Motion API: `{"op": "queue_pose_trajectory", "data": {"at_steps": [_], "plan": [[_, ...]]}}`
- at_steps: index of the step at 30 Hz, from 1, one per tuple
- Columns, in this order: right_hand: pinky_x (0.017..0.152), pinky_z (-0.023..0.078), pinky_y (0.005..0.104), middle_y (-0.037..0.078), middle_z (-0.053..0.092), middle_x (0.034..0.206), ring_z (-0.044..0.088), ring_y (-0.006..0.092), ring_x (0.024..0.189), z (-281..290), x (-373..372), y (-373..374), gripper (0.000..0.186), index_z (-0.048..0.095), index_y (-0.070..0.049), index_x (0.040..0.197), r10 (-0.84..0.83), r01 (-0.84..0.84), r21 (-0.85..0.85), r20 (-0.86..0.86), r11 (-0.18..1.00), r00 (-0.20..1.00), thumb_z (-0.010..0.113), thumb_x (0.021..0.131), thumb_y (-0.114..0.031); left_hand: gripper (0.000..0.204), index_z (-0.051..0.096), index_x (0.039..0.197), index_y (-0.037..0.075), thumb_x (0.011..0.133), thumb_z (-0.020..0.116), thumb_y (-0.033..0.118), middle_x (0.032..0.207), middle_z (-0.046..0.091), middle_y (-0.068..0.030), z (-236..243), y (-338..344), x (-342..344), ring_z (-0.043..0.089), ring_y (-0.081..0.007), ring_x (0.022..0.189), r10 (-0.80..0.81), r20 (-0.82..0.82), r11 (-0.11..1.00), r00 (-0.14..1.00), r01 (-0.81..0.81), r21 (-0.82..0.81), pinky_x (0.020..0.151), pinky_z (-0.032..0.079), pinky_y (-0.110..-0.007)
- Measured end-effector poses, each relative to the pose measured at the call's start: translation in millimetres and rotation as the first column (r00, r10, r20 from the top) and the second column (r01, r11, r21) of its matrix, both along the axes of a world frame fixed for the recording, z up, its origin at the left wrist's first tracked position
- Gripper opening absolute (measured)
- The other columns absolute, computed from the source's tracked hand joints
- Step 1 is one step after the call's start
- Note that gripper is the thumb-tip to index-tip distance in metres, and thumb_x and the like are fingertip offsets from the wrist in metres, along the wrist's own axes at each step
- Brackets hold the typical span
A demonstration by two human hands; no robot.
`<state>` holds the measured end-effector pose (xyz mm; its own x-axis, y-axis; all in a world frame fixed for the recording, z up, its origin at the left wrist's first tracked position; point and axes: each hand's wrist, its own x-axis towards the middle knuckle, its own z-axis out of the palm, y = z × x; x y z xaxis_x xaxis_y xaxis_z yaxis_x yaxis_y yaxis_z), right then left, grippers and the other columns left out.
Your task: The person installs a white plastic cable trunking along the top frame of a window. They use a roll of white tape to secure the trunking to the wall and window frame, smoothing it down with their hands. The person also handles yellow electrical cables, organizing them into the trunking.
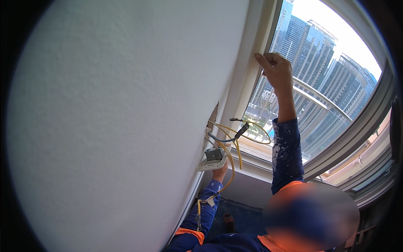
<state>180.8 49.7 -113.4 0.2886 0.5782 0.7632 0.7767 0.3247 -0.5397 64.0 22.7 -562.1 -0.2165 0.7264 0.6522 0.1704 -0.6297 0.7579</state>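
Note:
My left hand (221, 171), low beside the wall, is closed on a white electrical wall plate (203, 166) with a grey block on the side in view. Its fingers are partly hidden by the plate. Yellow wires (232, 168) hang in loops around the plate and down over my left sleeve. A thicker dark-ended cable piece (242, 131) sticks out among them. The wires run from a rough-edged hole (213, 115) in the wall. Raised up at the right, my right hand (280, 74) has its thumb on the window frame (252, 73) edge and its other fingers curled.
A large white wall (126, 117) fills the left side. Beyond the window glass stand tall buildings (315, 46) and a pale railing (321, 98). The sill (256, 169) runs below the window. Another framed opening (357, 161) lies at the right. A blurred patch covers part of the lower right.

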Motion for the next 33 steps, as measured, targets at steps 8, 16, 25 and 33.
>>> {"op": "queue_pose_trajectory", "data": {"at_steps": [8, 16, 25, 33], "plan": [[0.071, 0.054, 0.0360, 0.011, 0.073, 0.080, 0.069, 0.0196, 0.070, -5, 6, 2, 0.042, 0.077, 0.001, 0.086, 0.004, -0.005, 0.039, 0.027, 0.999, 1.000, 0.082, 0.087, -0.041, 0.015, 0.062, 0.098, 0.004, 0.100, 0.071, 0.016, 0.080, 0.060, -0.0019, 7, -3, 0, 0.056, -0.0095, 0.072, -0.122, 0.079, 0.992, 0.989, 0.125, -0.030, 0.065, 0.048, -0.024], [0.070, 0.053, 0.0360, 0.010, 0.072, 0.080, 0.069, 0.0215, 0.071, -1, -3, 1, 0.040, 0.077, 0.000, 0.083, -0.045, 0.042, 0.051, 0.062, 0.998, 0.997, 0.083, 0.085, -0.039, 0.013, 0.061, 0.101, 0.004, 0.101, 0.069, 0.014, 0.080, 0.058, -0.0008, 3, -1, -2, 0.055, -0.0091, 0.072, -0.113, 0.051, 0.994, 0.992, 0.113, 0.000, 0.065, 0.047, -0.024], [0.068, 0.051, 0.0361, 0.010, 0.069, 0.077, 0.066, 0.0201, 0.068, -1, -3, 3, 0.040, 0.075, 0.000, 0.080, -0.036, 0.031, 0.071, 0.074, 0.997, 0.997, 0.083, 0.084, -0.039, 0.016, 0.059, 0.106, 0.003, 0.100, 0.070, 0.012, 0.083, 0.058, -0.0018, -5, 0, 1, 0.055, -0.0092, 0.073, -0.157, 0.130, 0.984, 0.979, 0.166, -0.064, 0.065, 0.047, -0.023], [0.062, 0.044, 0.0351, 0.006, 0.061, 0.069, 0.055, 0.0167, 0.062, -3, 5, 2, 0.041, 0.074, 0.001, 0.077, -0.020, 0.015, 0.066, 0.083, 0.998, 0.996, 0.083, 0.085, -0.039, 0.021, 0.058, 0.111, 0.001, 0.097, 0.073, 0.007, 0.092, 0.060, -0.0044, 15, -13, -1, 0.060, -0.0108, 0.080, -0.151, 0.127, 0.986, 0.980, 0.158, -0.048, 0.071, 0.055, -0.023]]}}
